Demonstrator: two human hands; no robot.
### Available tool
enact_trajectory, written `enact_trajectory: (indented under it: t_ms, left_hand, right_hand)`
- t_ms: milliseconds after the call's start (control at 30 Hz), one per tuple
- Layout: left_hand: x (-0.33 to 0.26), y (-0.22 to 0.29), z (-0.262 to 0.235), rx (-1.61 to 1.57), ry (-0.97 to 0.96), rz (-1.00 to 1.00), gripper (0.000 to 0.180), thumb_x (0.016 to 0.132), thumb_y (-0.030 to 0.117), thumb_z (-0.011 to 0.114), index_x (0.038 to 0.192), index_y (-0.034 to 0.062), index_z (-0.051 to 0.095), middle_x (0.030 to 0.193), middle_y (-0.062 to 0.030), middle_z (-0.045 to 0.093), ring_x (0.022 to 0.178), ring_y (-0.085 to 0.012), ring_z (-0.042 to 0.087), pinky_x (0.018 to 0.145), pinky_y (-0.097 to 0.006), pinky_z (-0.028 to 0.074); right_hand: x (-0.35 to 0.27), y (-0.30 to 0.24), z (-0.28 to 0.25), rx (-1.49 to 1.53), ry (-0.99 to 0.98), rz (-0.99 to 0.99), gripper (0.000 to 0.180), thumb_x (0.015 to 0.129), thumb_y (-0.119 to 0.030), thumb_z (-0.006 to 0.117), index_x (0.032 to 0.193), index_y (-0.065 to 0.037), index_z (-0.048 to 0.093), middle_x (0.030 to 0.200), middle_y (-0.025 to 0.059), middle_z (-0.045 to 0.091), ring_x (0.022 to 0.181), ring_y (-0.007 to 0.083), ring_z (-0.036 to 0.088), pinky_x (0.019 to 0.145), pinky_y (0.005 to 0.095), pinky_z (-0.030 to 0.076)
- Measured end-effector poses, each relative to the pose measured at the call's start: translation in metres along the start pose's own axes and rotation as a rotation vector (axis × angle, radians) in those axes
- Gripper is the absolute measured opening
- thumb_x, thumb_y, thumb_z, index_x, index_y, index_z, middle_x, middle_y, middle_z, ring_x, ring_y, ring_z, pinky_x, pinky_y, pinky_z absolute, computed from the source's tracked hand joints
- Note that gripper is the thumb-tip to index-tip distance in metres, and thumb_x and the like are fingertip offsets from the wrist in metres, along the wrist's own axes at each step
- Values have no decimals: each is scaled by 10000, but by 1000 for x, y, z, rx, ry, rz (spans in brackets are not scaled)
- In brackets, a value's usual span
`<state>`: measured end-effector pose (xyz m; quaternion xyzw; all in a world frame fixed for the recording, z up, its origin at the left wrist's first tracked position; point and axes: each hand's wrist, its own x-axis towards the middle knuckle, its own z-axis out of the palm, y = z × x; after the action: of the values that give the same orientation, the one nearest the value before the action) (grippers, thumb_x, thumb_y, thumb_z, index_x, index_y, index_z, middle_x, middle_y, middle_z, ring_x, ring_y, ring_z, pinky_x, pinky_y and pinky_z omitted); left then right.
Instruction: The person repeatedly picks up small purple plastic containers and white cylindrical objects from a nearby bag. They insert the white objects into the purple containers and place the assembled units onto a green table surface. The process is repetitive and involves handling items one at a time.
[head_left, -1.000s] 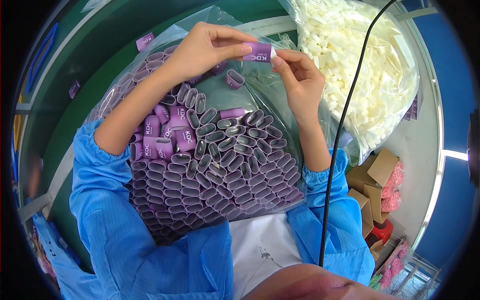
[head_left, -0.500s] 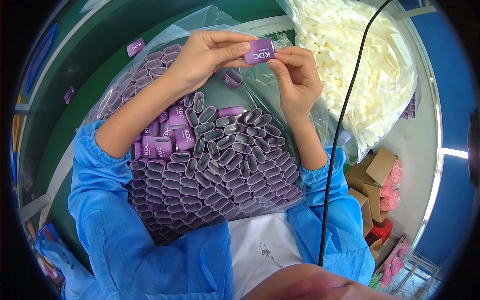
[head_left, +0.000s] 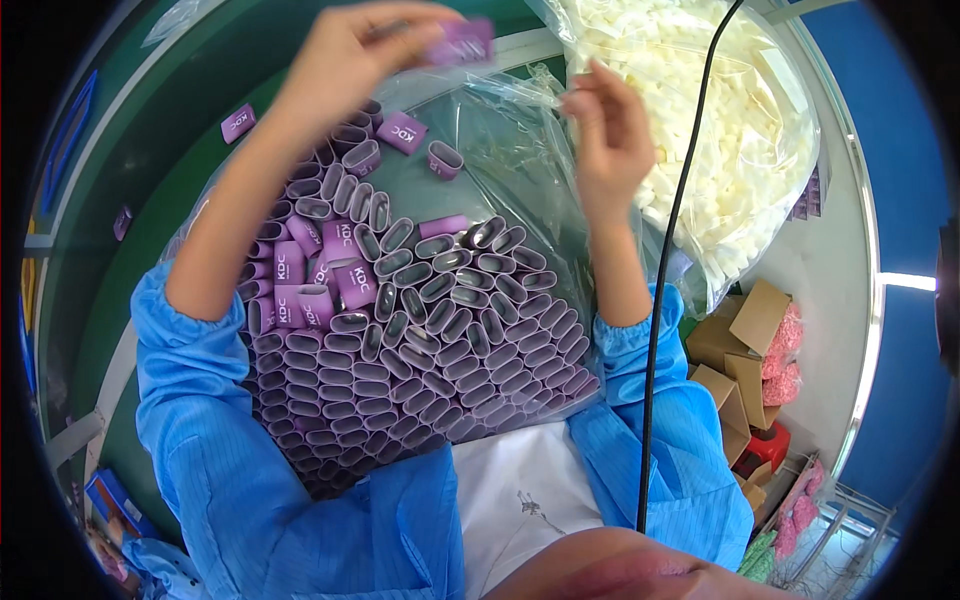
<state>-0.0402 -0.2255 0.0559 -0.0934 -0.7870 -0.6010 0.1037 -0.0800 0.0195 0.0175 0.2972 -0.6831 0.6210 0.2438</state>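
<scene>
L hand (head_left: 352, 58): up near top edge, thumb & fingers clamped on one purple casing (head_left: 466, 42); a bit blurred.
Casing in grip: sticks out R of the fingertips, w/ pale print on its face, held in the air over far side of worktop (head_left: 190, 175); contents too blurred to tell.
R hand (head_left: 614, 140): raised, fingers curled, thumb near index; blurred, can't tell if it grips anything. Well apart from L hand.
Casing pile (head_left: 470, 345): many purple open-ended shells packed in rows btwn forearms & chest, most w/ oval openings up.
Printed casings (head_left: 290, 262): small heap lying flat/tilted, L part of pile.
Loose casings: one upright (head_left: 445, 160), one lying flat (head_left: 402, 132) just beside, both beyond pile; another (head_left: 238, 123) farther L.
Clear plastic (head_left: 505, 125): wrinkled sheet beside pile, R side.
Bag of white pcs (head_left: 725, 150): see-thru, full, R of & partly behind R hand.
Cable (head_left: 668, 255): black, hangs across view in front of bag.
Lower R: open cardbd boxes (head_left: 718, 335), pink pcs (head_left: 783, 362), red stool (head_left: 768, 445).
Clothing: blue jacket (head_left: 215, 430), white shirt (head_left: 510, 475).
</scene>
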Motion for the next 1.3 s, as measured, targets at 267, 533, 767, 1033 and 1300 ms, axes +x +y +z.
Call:
enact_trajectory:
  t_ms: [267, 533, 767, 1033, 1300]
  left_hand:
    - [18, -119, -130, 863, 287, -467, 327, 881, 283, 613, 1167, 131, 666, 1111, -115, 662, 924, -215, 641, 830, -343, 484]
    - [5, -8, -32, 814, 137, 469, 245, 812, 195, 687, 1039, 104, 683, 1042, -82, 622, 1059, -263, 535, 923, -366, 419]
    - [-27, -17, 28, 659, -538, 406, 254, 693, 144, 763, 909, 59, 661, 892, -61, 564, 935, -238, 532, 826, -355, 459]
    - [-19, -9, 34, -155, -193, -127, 277, 833, 125, 714, 1064, 3, 625, 1024, -36, 633, 979, -124, 612, 855, -270, 486]
    - [-23, -16, 39, -277, -129, -112, 330, 833, 93, 707, 1130, -17, 613, 1087, -75, 645, 1033, -141, 606, 926, -281, 459]
  right_hand:
    - [29, 20, -54, -1034, -219, 322, 132, 811, -154, 664, 862, -38, 703, 788, 162, 654, 746, 295, 648, 680, 374, 501]
    - [15, 26, -46, -1338, -328, 19, 124, 762, -161, 679, 782, -43, 709, 791, 131, 652, 776, 304, 622, 683, 407, 497]
    - [15, 40, -37, -1342, -278, -59, 72, 745, -124, 670, 747, -53, 682, 805, 105, 650, 824, 283, 599, 683, 387, 505]
    - [19, 30, -37, -1138, -173, -168, 90, 784, -87, 669, 833, -25, 625, 807, 109, 646, 769, 262, 588, 629, 373, 490]
    - [0, -18, 8, 161, -330, 260, 87, 840, 2, 677, 897, 30, 617, 889, 79, 673, 765, 111, 628, 659, 228, 507]
